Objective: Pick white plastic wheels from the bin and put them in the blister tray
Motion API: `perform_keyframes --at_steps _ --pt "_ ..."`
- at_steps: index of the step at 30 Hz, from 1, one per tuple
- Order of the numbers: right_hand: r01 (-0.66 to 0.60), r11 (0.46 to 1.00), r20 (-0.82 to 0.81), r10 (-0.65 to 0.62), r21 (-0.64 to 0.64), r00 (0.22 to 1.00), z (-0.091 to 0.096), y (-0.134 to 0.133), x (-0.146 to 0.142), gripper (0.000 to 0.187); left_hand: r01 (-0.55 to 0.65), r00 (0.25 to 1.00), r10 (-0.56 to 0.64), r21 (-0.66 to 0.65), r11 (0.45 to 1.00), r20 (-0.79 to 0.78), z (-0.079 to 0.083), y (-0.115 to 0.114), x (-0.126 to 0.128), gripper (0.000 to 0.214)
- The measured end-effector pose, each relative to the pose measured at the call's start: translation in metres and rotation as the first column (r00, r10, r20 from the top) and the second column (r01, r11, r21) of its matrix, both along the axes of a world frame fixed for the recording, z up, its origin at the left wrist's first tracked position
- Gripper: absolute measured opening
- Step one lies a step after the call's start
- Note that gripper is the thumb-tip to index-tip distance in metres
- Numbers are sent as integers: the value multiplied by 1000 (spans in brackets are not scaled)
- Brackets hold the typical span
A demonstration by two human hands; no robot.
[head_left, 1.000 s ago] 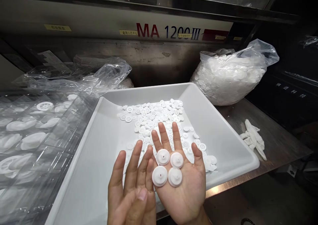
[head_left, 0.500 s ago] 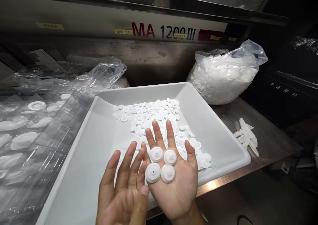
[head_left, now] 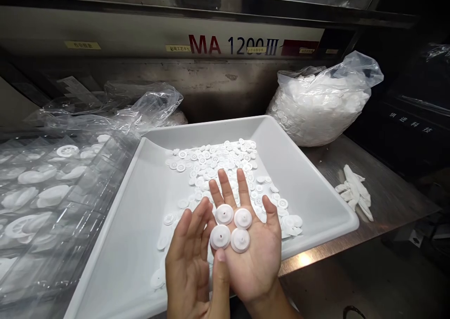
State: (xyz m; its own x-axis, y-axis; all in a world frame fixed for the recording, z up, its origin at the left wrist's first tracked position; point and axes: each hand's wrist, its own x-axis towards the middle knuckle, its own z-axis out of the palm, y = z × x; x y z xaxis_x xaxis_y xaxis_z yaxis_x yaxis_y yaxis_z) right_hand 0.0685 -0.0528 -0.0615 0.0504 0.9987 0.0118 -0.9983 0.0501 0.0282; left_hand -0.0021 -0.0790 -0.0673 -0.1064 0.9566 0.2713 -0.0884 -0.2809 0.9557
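Under a steel machine panel [head_left: 232, 44] marked "MA 1200 III", a big white tray [head_left: 309, 178] sits on a steel shelf [head_left: 386, 201], with a clear bag of white parts [head_left: 316, 112] behind it, a clear plastic sheet of white parts [head_left: 52, 192] to its left, and a small heap of white gloves [head_left: 353, 192] to its right. A pile of small white gears [head_left: 214, 166] lies in the tray. Above the tray, the right hand [head_left: 256, 258] is spread open, palm up, with four white plastic gears [head_left: 242, 218] lying on it, and the left hand [head_left: 188, 258] stands just beside it, not pinching anything, with its fingers close together and a little curled.
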Motion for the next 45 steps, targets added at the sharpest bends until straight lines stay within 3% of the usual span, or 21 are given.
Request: perform_keyframes --at_steps 10,21,28,34,38,45 --pt "12 1000 -5 -12 6 1000 -1 0 -2 58 17 997 -15 22 1000 -82 -2 -1 -5 65" --pt "9 1000 8 -9 -15 1000 -2 0 -1 57 -22 996 34 -135 991 88 14 -3 -3 52" --pt "32 999 -10 -32 16 999 -3 0 -2 57 -25 994 35 -100 995 106 8 -3 -4 48" --pt "70 997 12 -70 20 997 -6 3 -2 56 65 974 -14 -218 974 225 3 4 -11 46" --pt "88 995 28 -89 42 996 -9 4 -1 56 41 979 21 -294 955 204 5 4 -10 48" --pt "110 991 67 -114 73 991 -11 4 -2 57 10 978 51 -292 956 200 8 4 -4 48"
